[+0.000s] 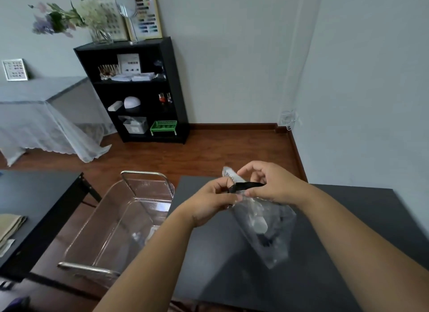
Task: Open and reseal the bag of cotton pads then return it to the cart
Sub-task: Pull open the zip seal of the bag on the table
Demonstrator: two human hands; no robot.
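Your left hand (214, 201) fingertips are pressed together, pinching the top edge of the bag of cotton pads (264, 228) at its near-left corner; your right hand (270, 186) pinches the same edge from the far side, thumb against fingers, with the black strip (247, 186) at the mouth running between the two grips. Looks like a two-point hold so you can work the closure along that strip; opening or resealing, can't tell from here. The bag hangs down from both pinches, tilted, over the dark table (348, 218); contact with the table is unclear. Contents read as pale pads through clear film, blurry. The clear cart (130, 218) stands just left of the table, close for the return.
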